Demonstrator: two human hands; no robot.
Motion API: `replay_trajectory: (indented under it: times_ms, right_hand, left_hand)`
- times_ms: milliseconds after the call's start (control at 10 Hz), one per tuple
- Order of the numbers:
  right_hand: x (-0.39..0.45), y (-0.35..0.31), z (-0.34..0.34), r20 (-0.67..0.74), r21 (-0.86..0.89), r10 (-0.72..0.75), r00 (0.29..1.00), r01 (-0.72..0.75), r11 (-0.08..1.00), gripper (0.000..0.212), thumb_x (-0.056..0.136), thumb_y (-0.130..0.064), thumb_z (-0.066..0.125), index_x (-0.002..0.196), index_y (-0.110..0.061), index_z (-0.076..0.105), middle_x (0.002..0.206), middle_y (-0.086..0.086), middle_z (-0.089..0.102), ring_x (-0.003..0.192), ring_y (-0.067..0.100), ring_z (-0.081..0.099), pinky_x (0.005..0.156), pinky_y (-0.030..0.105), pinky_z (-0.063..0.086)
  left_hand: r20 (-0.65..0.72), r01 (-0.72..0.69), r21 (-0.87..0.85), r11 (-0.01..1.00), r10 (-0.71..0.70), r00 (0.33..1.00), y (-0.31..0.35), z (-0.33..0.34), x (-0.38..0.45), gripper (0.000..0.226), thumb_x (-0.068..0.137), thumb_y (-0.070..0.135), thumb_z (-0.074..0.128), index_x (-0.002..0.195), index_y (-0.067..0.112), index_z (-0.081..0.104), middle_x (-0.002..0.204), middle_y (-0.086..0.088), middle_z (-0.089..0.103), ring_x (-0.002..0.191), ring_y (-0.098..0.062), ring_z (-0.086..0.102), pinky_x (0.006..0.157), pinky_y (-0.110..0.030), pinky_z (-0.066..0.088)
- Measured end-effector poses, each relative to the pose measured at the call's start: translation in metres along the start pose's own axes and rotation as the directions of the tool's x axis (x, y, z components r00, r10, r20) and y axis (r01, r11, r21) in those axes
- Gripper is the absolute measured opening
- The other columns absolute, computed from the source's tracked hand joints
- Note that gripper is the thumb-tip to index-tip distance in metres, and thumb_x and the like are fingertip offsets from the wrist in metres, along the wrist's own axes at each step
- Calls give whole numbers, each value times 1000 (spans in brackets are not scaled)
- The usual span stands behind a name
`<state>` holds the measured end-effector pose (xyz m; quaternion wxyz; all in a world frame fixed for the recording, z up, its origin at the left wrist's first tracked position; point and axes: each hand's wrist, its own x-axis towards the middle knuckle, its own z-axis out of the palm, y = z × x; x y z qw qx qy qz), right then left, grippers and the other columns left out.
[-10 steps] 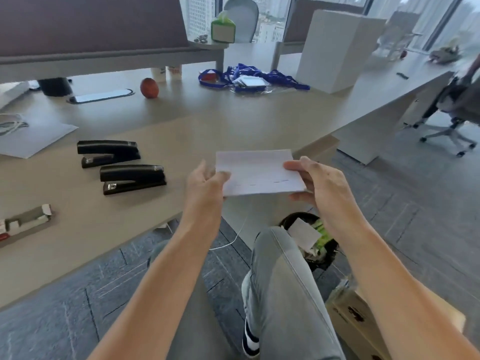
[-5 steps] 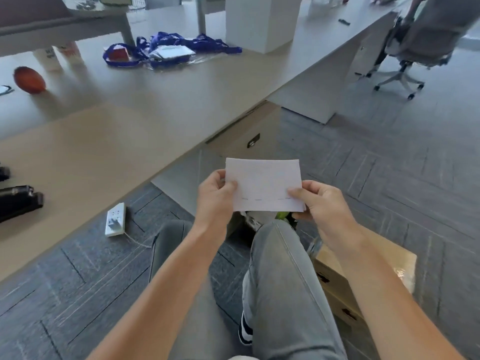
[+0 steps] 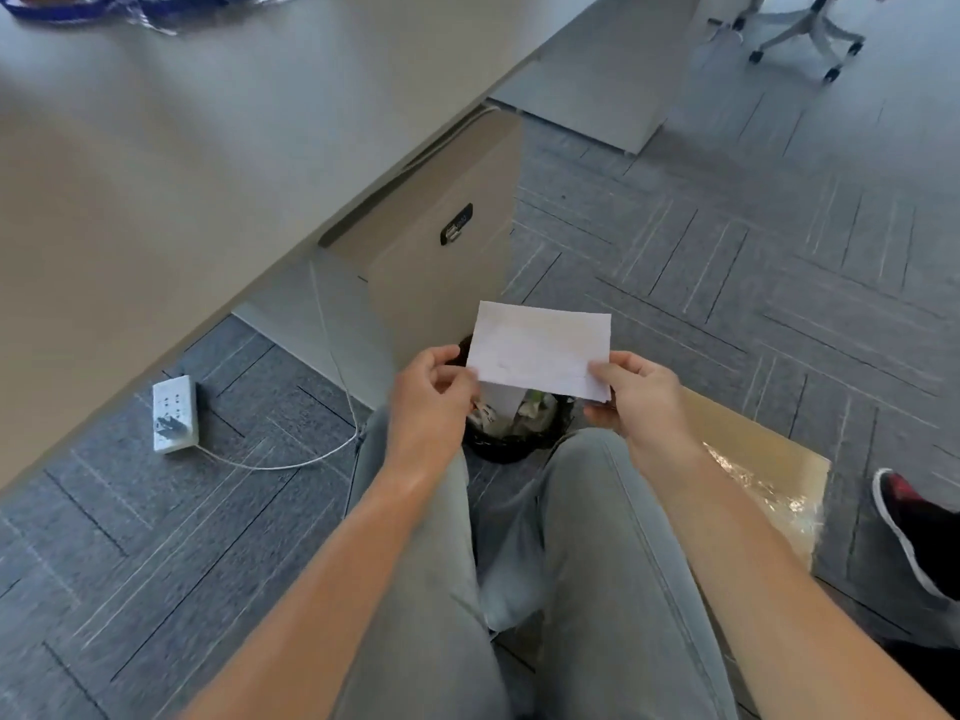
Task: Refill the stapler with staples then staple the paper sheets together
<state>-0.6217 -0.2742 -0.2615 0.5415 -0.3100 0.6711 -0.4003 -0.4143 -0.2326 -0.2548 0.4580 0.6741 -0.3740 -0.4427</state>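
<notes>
I hold a small white stack of paper sheets (image 3: 537, 348) in front of me, above my knees. My left hand (image 3: 428, 402) pinches its lower left corner and my right hand (image 3: 639, 394) pinches its lower right corner. The paper hangs directly over a black waste bin (image 3: 511, 433) that has crumpled paper in it. No stapler is in view.
The desk (image 3: 182, 148) runs across the upper left, with a drawer cabinet (image 3: 441, 262) under its edge. A white power strip (image 3: 174, 413) with a cable lies on the carpet at left. A cardboard box (image 3: 763, 459) and another person's shoe (image 3: 904, 517) are at right. An office chair base (image 3: 800, 28) stands at top right.
My view has tipped down and to the right, so the two black staplers left the frame. Both hands carried the paper off the desk edge to above the waste bin.
</notes>
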Motion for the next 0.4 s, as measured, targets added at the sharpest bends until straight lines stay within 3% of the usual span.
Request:
replay_trajectory:
  times_ms: [100, 200, 300, 400]
  right_hand:
    - [27, 5, 11, -62, 22, 34, 997, -32, 999, 9, 98, -11, 65, 92, -15, 69, 98, 8, 74, 72, 22, 70, 49, 21, 54]
    - [48, 11, 15, -87, -138, 34, 996, -46, 989, 21, 94, -23, 70, 111, -11, 68, 111, 14, 74, 79, 24, 72, 65, 36, 63]
    - [60, 20, 11, -103, -282, 3, 995, -32, 959, 46, 86, -37, 70, 125, -12, 63, 119, 14, 71, 101, 28, 71, 92, 53, 59]
    - [55, 16, 9, -69, -282, -42, 997, 21, 959, 22, 94, -28, 67, 109, -13, 68, 101, 7, 72, 92, 22, 69, 91, 48, 59]
  left_hand:
    - [-19, -118, 268, 956, 127, 992, -18, 1, 12, 31, 95, 26, 63, 125, 21, 62, 100, 13, 69, 92, 5, 63, 80, -11, 50]
    - [29, -216, 574, 790, 245, 969, -43, -2, 20, 37, 92, 29, 64, 127, 17, 60, 118, 2, 62, 115, -16, 54, 97, -29, 41]
    - [144, -234, 841, 488, 216, 966, -72, -3, 22, 49, 91, 44, 59, 132, 16, 58, 135, -6, 55, 131, -27, 43, 111, -45, 33]
    - [199, -239, 936, 260, 170, 965, -80, -1, 24, 58, 92, 57, 46, 138, 23, 52, 143, -3, 51, 138, -25, 37, 113, -49, 29]
